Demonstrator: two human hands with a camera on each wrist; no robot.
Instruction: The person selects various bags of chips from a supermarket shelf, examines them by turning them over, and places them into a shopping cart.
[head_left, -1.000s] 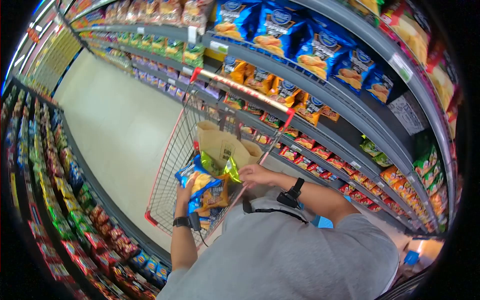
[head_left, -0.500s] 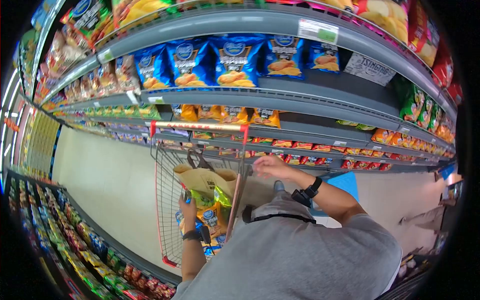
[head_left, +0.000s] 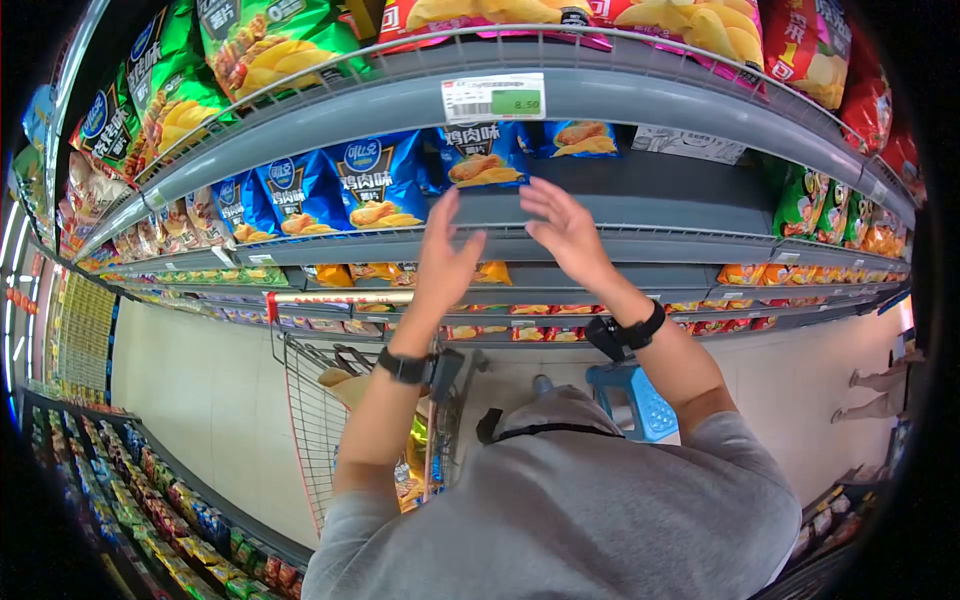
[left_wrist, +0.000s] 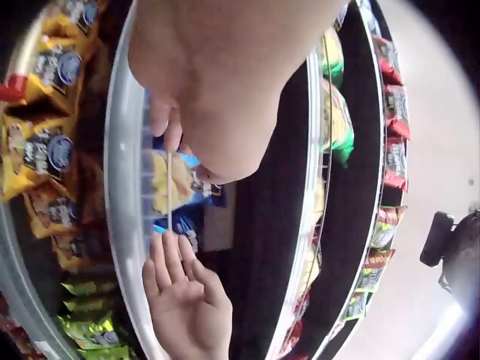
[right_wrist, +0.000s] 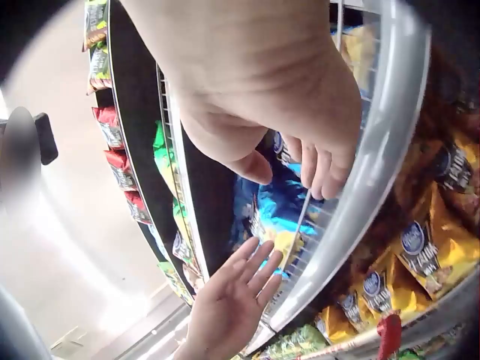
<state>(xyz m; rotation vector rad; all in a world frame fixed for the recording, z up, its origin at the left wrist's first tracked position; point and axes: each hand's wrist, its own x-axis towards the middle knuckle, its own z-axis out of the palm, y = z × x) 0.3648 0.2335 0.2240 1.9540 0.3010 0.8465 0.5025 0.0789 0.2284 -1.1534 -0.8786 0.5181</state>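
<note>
L grip (head_left: pixel 447 262) & R grip (head_left: pixel 568 238) both empty, fingers loosely extended, palms roughly facing each other. Blue bag (head_left: pixel 485 160) sits on shelf (head_left: pixel 660 200), just beyond & btwn the fingertips, long axis approx. upright (can't tell re: contact); neither grip clearly nearer.

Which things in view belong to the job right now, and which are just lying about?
Likely the job:
left hand and right hand, raised before the shelf
blue chip bags, nearest the hands
shopping cart, probably

Apparently just about:
blue stool, on the floor
green chip bags, one shelf up
price label
</note>
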